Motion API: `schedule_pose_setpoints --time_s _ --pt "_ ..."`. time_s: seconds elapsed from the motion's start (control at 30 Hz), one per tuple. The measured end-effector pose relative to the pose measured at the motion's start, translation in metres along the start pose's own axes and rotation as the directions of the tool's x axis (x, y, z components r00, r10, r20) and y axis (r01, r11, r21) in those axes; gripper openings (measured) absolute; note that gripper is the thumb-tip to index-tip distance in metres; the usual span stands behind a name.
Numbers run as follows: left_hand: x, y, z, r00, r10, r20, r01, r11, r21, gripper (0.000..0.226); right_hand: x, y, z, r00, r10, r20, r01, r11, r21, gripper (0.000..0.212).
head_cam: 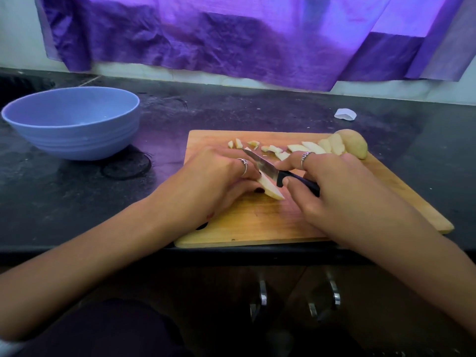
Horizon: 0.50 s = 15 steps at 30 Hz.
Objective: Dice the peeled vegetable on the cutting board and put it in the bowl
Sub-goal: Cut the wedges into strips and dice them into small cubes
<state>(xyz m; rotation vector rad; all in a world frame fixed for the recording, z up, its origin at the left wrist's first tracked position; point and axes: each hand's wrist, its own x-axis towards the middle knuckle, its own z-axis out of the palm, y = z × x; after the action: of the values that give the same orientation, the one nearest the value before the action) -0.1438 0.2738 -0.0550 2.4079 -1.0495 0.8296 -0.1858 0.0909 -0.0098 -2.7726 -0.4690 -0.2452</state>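
The right hand's (334, 191) grip is clamped on a knife (280, 173); the left hand (213, 181) pinches a vegetable slice (270, 190) on the cutting board (257, 222). Diced pieces (273, 149) lie farther back, the bowl (74, 122) far left on the table (231, 109).

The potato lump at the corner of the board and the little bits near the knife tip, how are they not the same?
The potato lump is big and rounded; the little bits are small with flat cut sides. The lump is one uncut chunk; the bits are many, scattered loosely. The lump sits at the far right corner of the cutting board; the bits lie along its far edge, near the middle. Both are pale, peeled and on the board, not in the bowl.
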Motion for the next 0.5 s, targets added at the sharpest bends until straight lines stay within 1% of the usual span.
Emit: schedule_pose_setpoints --time_s 0.17,0.27,0.4,0.5 --pt "0.002 0.001 -0.001 0.999 0.028 0.023 -0.028 1.000 -0.012 0.016 0.005 0.000 -0.008 0.998 0.033 0.047 -0.035 0.999 0.029 0.027" --pt "0.004 0.001 -0.001 0.998 0.051 0.028 -0.050 0.998 -0.031 0.028 0.008 0.001 -0.013 0.997 0.036 0.062 -0.039 0.998 0.048 0.025" --pt "0.003 0.001 0.000 0.997 0.075 0.019 -0.074 0.997 -0.036 0.031 0.003 -0.004 -0.013 0.996 0.028 0.083 -0.028 1.000 0.001 0.027" --pt "0.002 0.000 0.001 0.998 0.067 0.013 -0.066 0.997 -0.041 0.032 0.003 -0.007 -0.015 0.994 0.002 0.106 0.001 1.000 -0.026 0.028"
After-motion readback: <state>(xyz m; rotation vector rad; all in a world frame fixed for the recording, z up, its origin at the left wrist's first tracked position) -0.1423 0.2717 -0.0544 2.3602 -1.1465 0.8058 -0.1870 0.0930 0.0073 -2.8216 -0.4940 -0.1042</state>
